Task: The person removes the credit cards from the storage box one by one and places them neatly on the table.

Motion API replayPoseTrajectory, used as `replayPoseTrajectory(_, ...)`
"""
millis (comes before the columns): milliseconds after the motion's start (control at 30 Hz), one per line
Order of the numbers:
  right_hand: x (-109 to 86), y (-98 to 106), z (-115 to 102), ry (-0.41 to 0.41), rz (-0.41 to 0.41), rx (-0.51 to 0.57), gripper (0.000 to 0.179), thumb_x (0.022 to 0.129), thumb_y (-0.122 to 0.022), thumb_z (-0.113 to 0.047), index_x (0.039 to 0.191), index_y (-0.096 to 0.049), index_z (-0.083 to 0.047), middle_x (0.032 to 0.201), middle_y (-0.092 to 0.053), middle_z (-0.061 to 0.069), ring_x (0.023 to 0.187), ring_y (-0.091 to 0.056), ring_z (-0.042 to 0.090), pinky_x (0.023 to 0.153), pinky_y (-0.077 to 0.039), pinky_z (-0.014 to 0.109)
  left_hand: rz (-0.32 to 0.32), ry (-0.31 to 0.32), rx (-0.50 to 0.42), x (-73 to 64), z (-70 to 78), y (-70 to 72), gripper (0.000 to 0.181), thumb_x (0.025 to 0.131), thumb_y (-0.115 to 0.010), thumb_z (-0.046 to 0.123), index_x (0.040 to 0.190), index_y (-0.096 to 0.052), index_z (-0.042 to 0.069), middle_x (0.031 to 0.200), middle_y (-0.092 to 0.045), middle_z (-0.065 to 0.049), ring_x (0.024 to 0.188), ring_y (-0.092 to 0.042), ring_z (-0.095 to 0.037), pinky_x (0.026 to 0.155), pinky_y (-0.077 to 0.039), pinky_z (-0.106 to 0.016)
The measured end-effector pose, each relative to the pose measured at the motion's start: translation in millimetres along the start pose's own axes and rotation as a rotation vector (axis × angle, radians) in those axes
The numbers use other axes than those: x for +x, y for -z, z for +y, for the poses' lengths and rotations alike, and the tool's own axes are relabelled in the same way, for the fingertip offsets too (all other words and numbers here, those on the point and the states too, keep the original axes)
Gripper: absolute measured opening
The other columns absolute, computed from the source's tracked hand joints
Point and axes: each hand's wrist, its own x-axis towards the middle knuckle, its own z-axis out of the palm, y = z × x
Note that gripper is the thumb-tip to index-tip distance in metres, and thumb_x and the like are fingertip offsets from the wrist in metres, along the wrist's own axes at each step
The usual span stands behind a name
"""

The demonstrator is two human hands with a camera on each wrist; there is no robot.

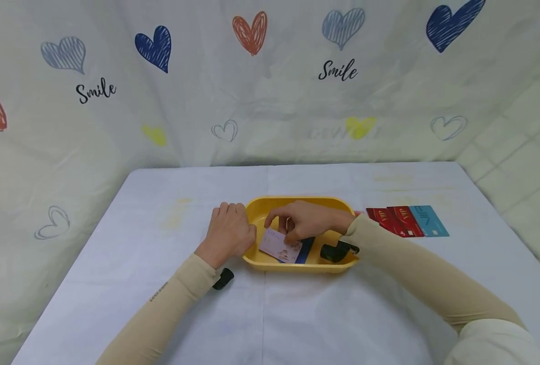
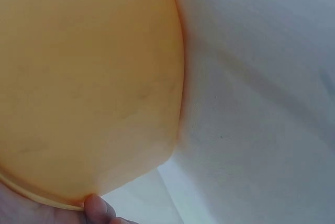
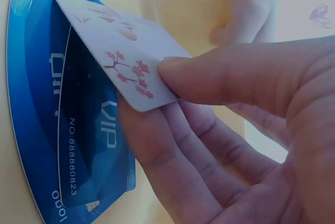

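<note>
A yellow tray (image 1: pixel 293 268) sits on the white-covered table. My left hand (image 1: pixel 229 230) grips its left rim; the left wrist view shows fingertips (image 2: pixel 98 209) curled at the edge of the tray wall (image 2: pixel 94 88). Inside the tray, my right hand (image 1: pixel 307 219) pinches a pale pink card (image 1: pixel 279 247) between thumb and fingers. Printed blossoms show on this card (image 3: pixel 125 51), which is tilted in the right wrist view. Beneath it lie overlapping blue cards (image 3: pixel 31 103), one marked VIP, on the tray floor.
To the right of the tray, red VIP cards (image 1: pixel 407 221) and a teal card (image 1: pixel 429 221) lie in an overlapping row, partly behind the right sleeve (image 1: pixel 416 266). A curtain (image 1: pixel 288 91) printed with hearts hangs behind the table.
</note>
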Motion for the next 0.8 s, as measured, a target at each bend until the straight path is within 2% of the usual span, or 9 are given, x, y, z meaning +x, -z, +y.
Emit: replayPoseTrajectory(800,-25.1,7.7,-9.7,-0.005,0.137,0.052,0.047,0.09,-0.075,-0.01,0.132,-0.057,-0.018,0.099,-0.066,0.006,0.085,-0.069,0.014,0.077,-0.059,0.028,-0.022,0.019,0.0,0.5,3.0,-0.7,0.03,0.1,-0.045,0.031,0.095,-0.049,0.002,0.087,-0.049,-0.01,0.091,-0.043,-0.031,0.085,-0.035,-0.041)
